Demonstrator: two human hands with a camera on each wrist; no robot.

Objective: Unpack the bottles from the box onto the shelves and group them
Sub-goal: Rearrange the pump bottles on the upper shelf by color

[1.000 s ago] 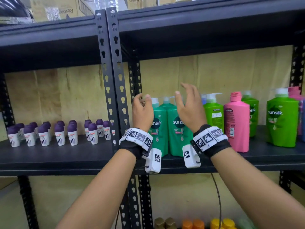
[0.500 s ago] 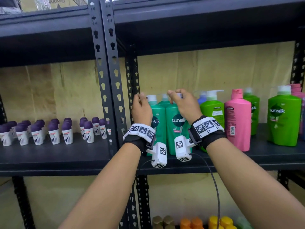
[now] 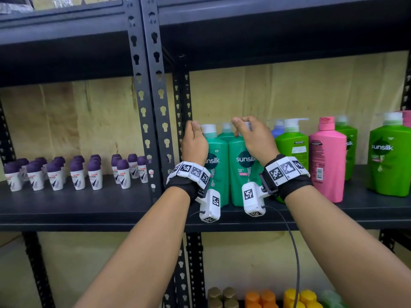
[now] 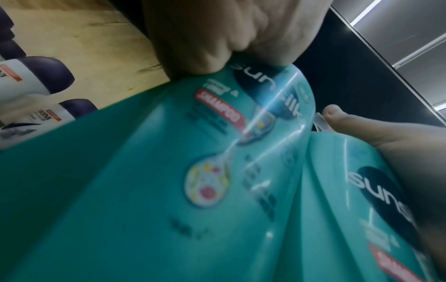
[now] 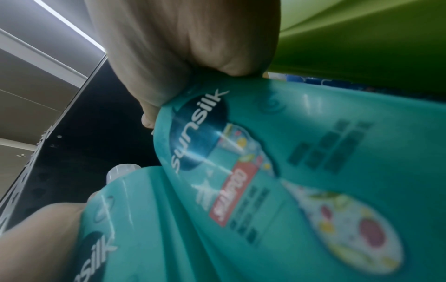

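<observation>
Together, left hand (image 3: 194, 145) and right hand (image 3: 255, 138) round teal bottles' (image 3: 241, 174) pumps.

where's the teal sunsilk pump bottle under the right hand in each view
Head: teal plastic Sunsilk pump bottle stands centre on the dark metal shelf, right hand on its pump.
Left wrist: lower right, beside its twin.
Right wrist: centre, running to the lower right, under the right hand.
Shared landmark: the dark oval Sunsilk logo on its front.
</observation>
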